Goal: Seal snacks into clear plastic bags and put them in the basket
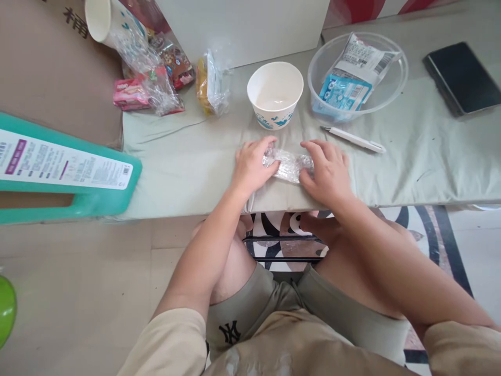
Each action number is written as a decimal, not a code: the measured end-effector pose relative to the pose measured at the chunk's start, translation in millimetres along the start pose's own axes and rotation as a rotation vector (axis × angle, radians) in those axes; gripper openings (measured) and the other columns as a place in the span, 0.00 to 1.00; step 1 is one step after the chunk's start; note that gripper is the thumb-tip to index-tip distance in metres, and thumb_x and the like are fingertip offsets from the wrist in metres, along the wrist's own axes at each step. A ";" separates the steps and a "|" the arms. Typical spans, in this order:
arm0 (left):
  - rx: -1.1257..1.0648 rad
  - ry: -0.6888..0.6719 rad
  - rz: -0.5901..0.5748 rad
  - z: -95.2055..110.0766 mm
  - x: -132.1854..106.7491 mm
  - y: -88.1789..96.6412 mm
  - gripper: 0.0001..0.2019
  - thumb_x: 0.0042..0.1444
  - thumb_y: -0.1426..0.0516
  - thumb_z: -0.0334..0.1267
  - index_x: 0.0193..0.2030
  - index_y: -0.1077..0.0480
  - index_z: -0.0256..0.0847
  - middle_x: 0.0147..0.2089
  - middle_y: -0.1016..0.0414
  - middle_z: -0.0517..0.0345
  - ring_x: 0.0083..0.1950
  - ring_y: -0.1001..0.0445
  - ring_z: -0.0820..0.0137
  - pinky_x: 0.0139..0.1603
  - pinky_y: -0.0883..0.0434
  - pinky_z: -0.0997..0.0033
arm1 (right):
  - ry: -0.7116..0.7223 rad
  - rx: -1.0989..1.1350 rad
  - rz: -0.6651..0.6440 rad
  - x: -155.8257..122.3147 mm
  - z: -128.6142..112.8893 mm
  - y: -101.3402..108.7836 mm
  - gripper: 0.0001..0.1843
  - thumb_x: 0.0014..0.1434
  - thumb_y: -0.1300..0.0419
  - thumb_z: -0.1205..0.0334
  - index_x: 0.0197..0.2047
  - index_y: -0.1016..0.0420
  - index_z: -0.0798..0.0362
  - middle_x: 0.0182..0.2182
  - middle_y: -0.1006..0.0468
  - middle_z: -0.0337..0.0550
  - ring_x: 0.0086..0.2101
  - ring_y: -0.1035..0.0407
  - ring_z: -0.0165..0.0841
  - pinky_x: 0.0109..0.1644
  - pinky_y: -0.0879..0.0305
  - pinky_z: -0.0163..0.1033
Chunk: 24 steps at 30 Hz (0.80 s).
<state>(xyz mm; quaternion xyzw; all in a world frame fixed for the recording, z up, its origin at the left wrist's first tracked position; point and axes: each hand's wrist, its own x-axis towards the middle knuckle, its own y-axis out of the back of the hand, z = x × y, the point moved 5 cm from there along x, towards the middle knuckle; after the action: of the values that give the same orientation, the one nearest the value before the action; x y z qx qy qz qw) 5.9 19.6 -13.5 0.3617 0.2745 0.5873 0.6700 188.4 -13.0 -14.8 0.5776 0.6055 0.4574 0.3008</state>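
A crumpled bundle of clear plastic wrap (288, 166) lies flat on the cloth-covered surface near its front edge. My left hand (251, 166) is closed on its left end, thumb pointing inward. At the other end my right hand (329, 172) has its fingers and thumb curled around the wrap. Whether anything is inside the bundle I cannot make out. Just beyond my hands stands an upright white paper bowl (275, 104) with blue prints. A white pen (354, 139) lies to the right, beyond my right hand.
A clear plastic tub (398, 78) holds snack packets. A dark phone (464, 78) lies far right. To the left are a yellow wrapped packet (203, 83), a pink packet (131, 94), a tipped paper cup (99, 21), a cardboard box (50, 68) and a green labelled container (117, 201).
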 end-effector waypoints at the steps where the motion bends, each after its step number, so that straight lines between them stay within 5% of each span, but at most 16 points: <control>1: -0.065 -0.012 -0.010 0.0 -0.6 -1.1 0.24 0.56 0.38 0.30 0.60 0.29 0.45 0.51 0.19 0.54 0.57 0.24 0.59 0.63 0.30 0.53 | 0.008 0.014 -0.007 -0.1 -1.1 -0.1 0.30 0.61 0.46 0.63 0.67 0.33 0.50 0.65 0.29 0.56 0.61 0.34 0.52 0.62 0.39 0.60; 4: -0.355 -0.056 -0.017 -0.5 -3.1 -1.9 0.23 0.58 0.42 0.27 0.59 0.33 0.45 0.42 0.22 0.58 0.45 0.22 0.69 0.54 0.25 0.64 | 0.037 0.073 -0.051 0.2 -3.6 -0.5 0.34 0.59 0.45 0.62 0.69 0.36 0.52 0.66 0.29 0.58 0.65 0.36 0.55 0.62 0.40 0.61; 8: -0.677 -0.059 -0.100 -0.4 -6.4 2.3 0.29 0.54 0.39 0.32 0.63 0.39 0.50 0.45 0.24 0.60 0.36 0.22 0.74 0.41 0.24 0.71 | 0.082 0.257 -0.133 -1.2 -9.9 5.5 0.38 0.54 0.40 0.55 0.69 0.35 0.54 0.60 0.24 0.59 0.59 0.30 0.56 0.60 0.38 0.62; 12: -0.721 -0.053 -0.247 -1.0 -13.5 8.6 0.39 0.52 0.34 0.39 0.68 0.44 0.56 0.49 0.23 0.57 0.40 0.19 0.69 0.39 0.22 0.69 | 0.101 0.594 -0.323 -9.0 -21.9 11.1 0.18 0.56 0.39 0.51 0.47 0.24 0.51 0.35 0.18 0.44 0.36 0.25 0.39 0.44 0.31 0.45; 15: -0.541 -0.049 0.058 -9.9 -22.1 28.8 0.36 0.55 0.34 0.41 0.68 0.44 0.57 0.56 0.26 0.53 0.54 0.20 0.65 0.49 0.21 0.65 | 0.057 0.731 -0.424 -15.0 -29.4 8.4 0.11 0.56 0.40 0.53 0.28 0.33 0.51 0.22 0.30 0.35 0.25 0.36 0.29 0.32 0.40 0.37; 17: -0.354 -0.055 0.345 -12.1 -35.1 44.5 0.27 0.58 0.36 0.40 0.63 0.38 0.53 0.57 0.28 0.52 0.61 0.25 0.63 0.57 0.23 0.61 | -0.046 0.776 -0.371 -14.9 -28.4 5.8 0.10 0.56 0.41 0.55 0.28 0.33 0.51 0.22 0.30 0.35 0.26 0.37 0.29 0.32 0.41 0.37; 19: -0.215 -0.120 0.490 -5.2 -49.5 50.6 0.16 0.60 0.38 0.39 0.54 0.33 0.49 0.54 0.29 0.52 0.61 0.27 0.62 0.63 0.25 0.56 | -0.143 0.838 -0.302 -13.0 -26.5 2.2 0.07 0.55 0.41 0.56 0.32 0.29 0.51 0.27 0.25 0.38 0.29 0.33 0.30 0.34 0.38 0.38; 21: -0.204 -0.167 0.451 4.1 -58.0 44.5 0.13 0.59 0.37 0.41 0.50 0.31 0.48 0.54 0.29 0.51 0.59 0.27 0.61 0.62 0.24 0.55 | -0.203 0.927 -0.263 -10.6 -26.1 -2.2 0.08 0.56 0.40 0.55 0.34 0.29 0.51 0.30 0.23 0.40 0.31 0.30 0.31 0.36 0.35 0.39; 24: -0.382 -0.080 0.192 11.7 -57.6 21.7 0.27 0.59 0.37 0.43 0.64 0.37 0.51 0.54 0.27 0.51 0.53 0.23 0.64 0.50 0.20 0.63 | -0.278 1.076 -0.234 -9.0 -25.9 -8.4 0.14 0.57 0.39 0.51 0.42 0.33 0.50 0.28 0.24 0.37 0.28 0.31 0.30 0.32 0.35 0.38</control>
<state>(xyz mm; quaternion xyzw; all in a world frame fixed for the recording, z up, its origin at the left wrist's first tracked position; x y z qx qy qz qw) -6.8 -37.9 7.6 0.2758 0.0955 0.6750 0.6776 163.1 -26.4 -13.5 0.6334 0.7679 -0.0322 0.0897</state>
